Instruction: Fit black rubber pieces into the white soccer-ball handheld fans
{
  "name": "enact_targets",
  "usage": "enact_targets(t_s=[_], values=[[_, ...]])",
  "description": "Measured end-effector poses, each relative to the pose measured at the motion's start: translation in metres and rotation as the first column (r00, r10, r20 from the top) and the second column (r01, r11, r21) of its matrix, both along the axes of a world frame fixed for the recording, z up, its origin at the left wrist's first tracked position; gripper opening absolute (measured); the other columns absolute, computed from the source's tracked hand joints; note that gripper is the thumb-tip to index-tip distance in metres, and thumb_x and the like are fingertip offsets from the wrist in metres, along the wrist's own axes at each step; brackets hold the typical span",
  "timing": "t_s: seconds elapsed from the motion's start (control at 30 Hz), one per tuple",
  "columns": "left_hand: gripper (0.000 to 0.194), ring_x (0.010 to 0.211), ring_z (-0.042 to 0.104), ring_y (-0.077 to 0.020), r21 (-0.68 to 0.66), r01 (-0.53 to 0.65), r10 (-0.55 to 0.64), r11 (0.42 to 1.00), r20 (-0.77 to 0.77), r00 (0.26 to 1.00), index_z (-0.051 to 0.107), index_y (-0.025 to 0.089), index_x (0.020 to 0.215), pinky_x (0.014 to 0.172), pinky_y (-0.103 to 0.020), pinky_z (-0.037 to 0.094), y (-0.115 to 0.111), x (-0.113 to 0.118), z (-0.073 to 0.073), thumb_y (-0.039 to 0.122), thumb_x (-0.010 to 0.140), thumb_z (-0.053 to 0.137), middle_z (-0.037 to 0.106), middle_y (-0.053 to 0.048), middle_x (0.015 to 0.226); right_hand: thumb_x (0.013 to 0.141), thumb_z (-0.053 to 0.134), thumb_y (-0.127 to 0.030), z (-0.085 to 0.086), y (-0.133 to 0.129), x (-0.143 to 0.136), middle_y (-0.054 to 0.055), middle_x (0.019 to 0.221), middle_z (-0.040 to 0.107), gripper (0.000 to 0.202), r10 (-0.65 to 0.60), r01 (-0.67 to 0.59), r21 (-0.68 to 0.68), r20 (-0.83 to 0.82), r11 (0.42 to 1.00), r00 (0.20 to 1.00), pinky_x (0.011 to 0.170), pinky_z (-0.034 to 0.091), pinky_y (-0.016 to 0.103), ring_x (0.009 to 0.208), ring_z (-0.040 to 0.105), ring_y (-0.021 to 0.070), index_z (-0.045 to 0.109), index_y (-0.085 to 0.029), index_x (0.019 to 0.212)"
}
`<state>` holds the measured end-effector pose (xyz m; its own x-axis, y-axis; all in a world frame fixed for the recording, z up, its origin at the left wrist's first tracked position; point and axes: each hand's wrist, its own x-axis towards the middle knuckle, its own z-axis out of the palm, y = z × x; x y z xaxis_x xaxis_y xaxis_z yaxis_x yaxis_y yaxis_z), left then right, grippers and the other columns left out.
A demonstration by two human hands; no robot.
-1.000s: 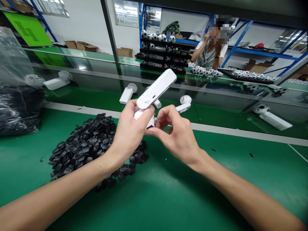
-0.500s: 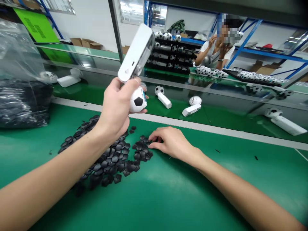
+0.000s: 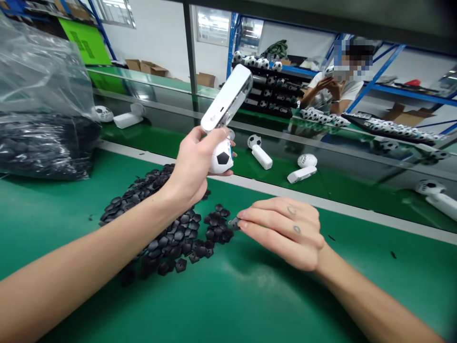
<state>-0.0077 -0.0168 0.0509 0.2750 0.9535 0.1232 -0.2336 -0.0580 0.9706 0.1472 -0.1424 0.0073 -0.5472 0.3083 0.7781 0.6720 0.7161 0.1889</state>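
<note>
My left hand [image 3: 198, 164] is closed around a white device [image 3: 228, 97], which has a long white body above and a round head with a black pentagon, like a soccer ball, below. It is held tilted over the work surface. Between the fingertips of my right hand [image 3: 285, 231] a black pentagon piece [image 3: 234, 223] is pinched, just off the right edge of a small cluster of like pieces [image 3: 218, 226]. A larger heap of black pentagon pieces [image 3: 178, 233] spreads to the left, partly hidden under my left forearm.
A clear plastic bag [image 3: 43, 138] of black pieces stands at the left. Beyond the pale strip [image 3: 357, 219] lie more white devices with ball heads [image 3: 262, 156] on the green belt. A co-worker [image 3: 333, 85] holds something across the line, near trays of ball-patterned parts [image 3: 396, 128].
My right hand has turned over, knuckles up, and lifted a black pentagon piece from the small cluster. My left hand still holds the device. The whole view has shifted slightly.
</note>
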Motion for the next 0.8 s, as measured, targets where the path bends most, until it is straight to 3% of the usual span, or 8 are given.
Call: enact_targets(t_s=[0.2,0.3,0.4,0.5,0.6,0.7,0.8], values=[[0.026,0.074,0.068,-0.0169,-0.015,0.025,-0.025,1.000,0.002,1.000,0.065,0.018,0.106,0.049,-0.023,0.057,-0.004,0.001,-0.001,0.035,0.089,0.076,0.072,-0.006,0.100,0.102,0.060,-0.004,0.005,-0.003,0.000,0.013,0.099,0.085,0.020,0.051,-0.051,-0.037,-0.011,0.998,0.999,0.095,0.069,0.034,0.094,0.082,0.0213,0.077,-0.011,0.095],[0.030,0.073,0.068,-0.0179,-0.040,0.038,-0.038,0.998,0.011,0.999,0.065,0.018,0.109,0.047,-0.025,0.057,-0.003,0.002,-0.007,0.035,0.088,0.077,0.072,-0.006,0.098,0.101,0.062,-0.005,0.000,0.002,0.000,0.010,0.101,0.085,0.020,0.077,-0.084,-0.059,-0.117,0.995,0.990,0.086,0.070,0.028,0.095,0.082,0.0193,0.077,-0.016,0.097],[0.033,0.070,0.066,-0.0177,-0.047,0.089,-0.089,0.995,0.016,0.996,0.065,0.018,0.110,0.046,-0.025,0.055,-0.003,0.005,-0.015,0.037,0.088,0.081,0.071,-0.006,0.093,0.098,0.071,-0.007,0.001,0.009,-0.001,0.002,0.095,0.085,0.020,-0.007,-0.065,-0.199,-0.341,0.978,0.940,0.078,0.069,0.026,0.085,0.082,0.0176,0.081,-0.024,0.100],[0.038,0.063,0.062,-0.0151,0.003,0.161,-0.161,0.987,0.005,0.987,0.066,0.019,0.106,0.045,-0.024,0.050,-0.005,0.008,-0.023,0.048,0.088,0.082,0.069,-0.005,0.088,0.094,0.078,-0.011,0.009,0.014,-0.001,0.002,0.094,0.084,0.017,-0.167,-0.136,-0.424,-0.602,0.895,0.780,0.078,0.067,0.030,0.083,0.080,0.0191,0.085,-0.026,0.098],[0.045,0.057,0.058,-0.0143,0.117,0.199,-0.199,0.973,-0.017,0.980,0.066,0.021,0.100,0.045,-0.026,0.047,-0.008,0.010,-0.029,0.064,0.092,0.074,0.067,-0.003,0.081,0.090,0.083,-0.019,0.017,0.017,0.000,0.002,0.090,0.083,0.008,-0.322,-0.326,-0.556,-0.768,0.765,0.554,0.074,0.066,0.030,0.078,0.078,0.0186,0.086,-0.024,0.094],[0.045,0.060,0.058,-0.0154,0.277,0.166,-0.156,0.946,-0.057,0.986,0.068,0.022,0.103,0.050,-0.028,0.046,-0.011,0.009,-0.034,0.067,0.098,0.065,0.068,-0.003,0.079,0.078,0.094,-0.030,0.019,0.020,0.002,0.002,0.081,0.081,0.018,-0.418,-0.542,-0.556,-0.832,0.631,0.365,0.071,0.066,0.030,0.070,0.077,0.0172,0.083,-0.021,0.089],[0.045,0.065,0.059,-0.0161,0.417,0.108,-0.064,0.903,-0.119,0.991,0.068,0.023,0.111,0.055,-0.028,0.046,-0.014,0.006,-0.035,0.066,0.100,0.063,0.071,-0.003,0.083,0.062,0.104,-0.035,0.020,0.022,0.004,0.000,0.074,0.078,0.037,-0.507,-0.653,-0.538,-0.821,0.534,0.262,0.069,0.066,0.030,0.067,0.075,0.0166,0.078,-0.018,0.083]])
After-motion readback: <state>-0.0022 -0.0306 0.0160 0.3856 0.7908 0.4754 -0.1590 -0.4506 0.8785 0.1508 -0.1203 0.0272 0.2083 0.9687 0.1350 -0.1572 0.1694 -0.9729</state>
